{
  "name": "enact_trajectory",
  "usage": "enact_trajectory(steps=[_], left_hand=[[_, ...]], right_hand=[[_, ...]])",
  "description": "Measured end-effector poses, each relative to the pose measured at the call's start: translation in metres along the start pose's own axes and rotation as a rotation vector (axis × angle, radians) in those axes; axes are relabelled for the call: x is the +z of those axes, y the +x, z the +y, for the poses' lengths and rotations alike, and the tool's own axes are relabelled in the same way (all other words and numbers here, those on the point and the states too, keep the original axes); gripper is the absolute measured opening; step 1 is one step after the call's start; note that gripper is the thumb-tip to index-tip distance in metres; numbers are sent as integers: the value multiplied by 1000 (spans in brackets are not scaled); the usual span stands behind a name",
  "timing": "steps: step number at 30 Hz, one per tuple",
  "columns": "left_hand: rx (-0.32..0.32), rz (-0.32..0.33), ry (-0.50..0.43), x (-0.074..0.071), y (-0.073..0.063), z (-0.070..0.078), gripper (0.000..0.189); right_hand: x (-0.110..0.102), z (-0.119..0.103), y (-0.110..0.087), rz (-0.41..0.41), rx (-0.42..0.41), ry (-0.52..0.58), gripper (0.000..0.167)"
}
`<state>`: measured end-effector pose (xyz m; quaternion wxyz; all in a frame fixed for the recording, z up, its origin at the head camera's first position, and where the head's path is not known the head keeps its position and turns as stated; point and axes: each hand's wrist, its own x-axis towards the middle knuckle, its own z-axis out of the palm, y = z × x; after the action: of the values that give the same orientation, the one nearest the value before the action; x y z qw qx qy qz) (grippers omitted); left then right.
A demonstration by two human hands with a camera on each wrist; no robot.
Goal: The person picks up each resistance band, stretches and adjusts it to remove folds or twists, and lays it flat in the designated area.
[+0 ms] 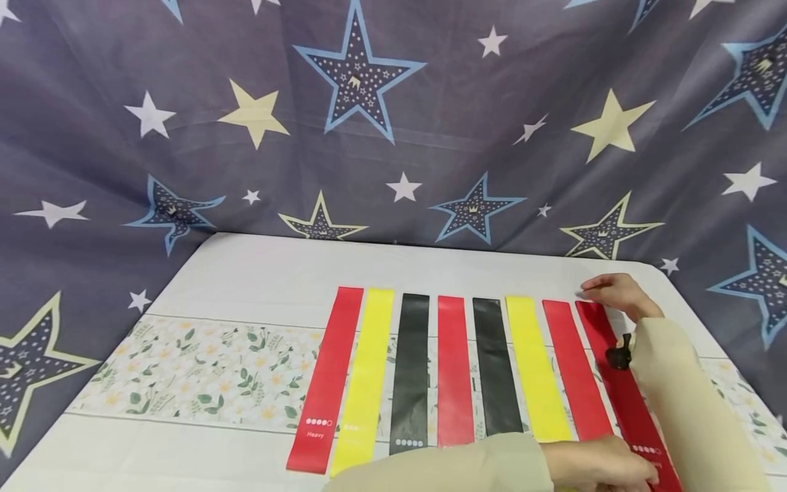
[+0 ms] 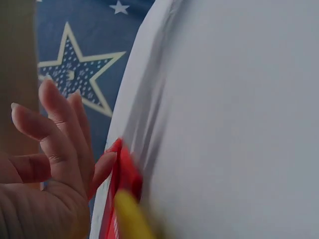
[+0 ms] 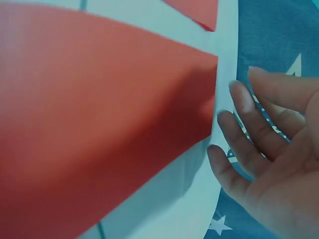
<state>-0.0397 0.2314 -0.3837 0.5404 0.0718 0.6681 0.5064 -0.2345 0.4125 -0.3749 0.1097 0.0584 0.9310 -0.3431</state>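
Observation:
The rightmost red exercise band (image 1: 598,326) lies flat and lengthwise, away from me, on the table. At its near end is my left hand (image 1: 605,465), bent downward over the band. In the left wrist view the left fingers are loosely spread, and one fingertip meets the red band's edge (image 2: 130,174). My right hand (image 1: 621,295) hovers by the far end of the same band. The right wrist view shows its relaxed fingers (image 3: 244,149) spread just beyond the band's end (image 3: 199,99), gripping nothing.
More bands lie side by side leftward: a red band (image 1: 576,369), a yellow band (image 1: 537,369), a black band (image 1: 496,369) and several others. A floral strip (image 1: 215,376) crosses the white table (image 1: 277,266). Star-patterned cloth (image 1: 430,137) hangs behind.

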Motion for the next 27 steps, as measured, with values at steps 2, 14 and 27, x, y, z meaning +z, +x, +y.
enact_trajectory(steps=[2,14,27], left_hand=[[-20,91,-39,-3,-2,0,29],[258,287,-148,-113,-42,3,16],[445,707,-80,-238,-96,-14,36]], right_hand=[[0,0,-1,19,-4,7,43],[15,-14,-9,174,-63,113,38],[36,-38,-19,240,-152,-10,47]])
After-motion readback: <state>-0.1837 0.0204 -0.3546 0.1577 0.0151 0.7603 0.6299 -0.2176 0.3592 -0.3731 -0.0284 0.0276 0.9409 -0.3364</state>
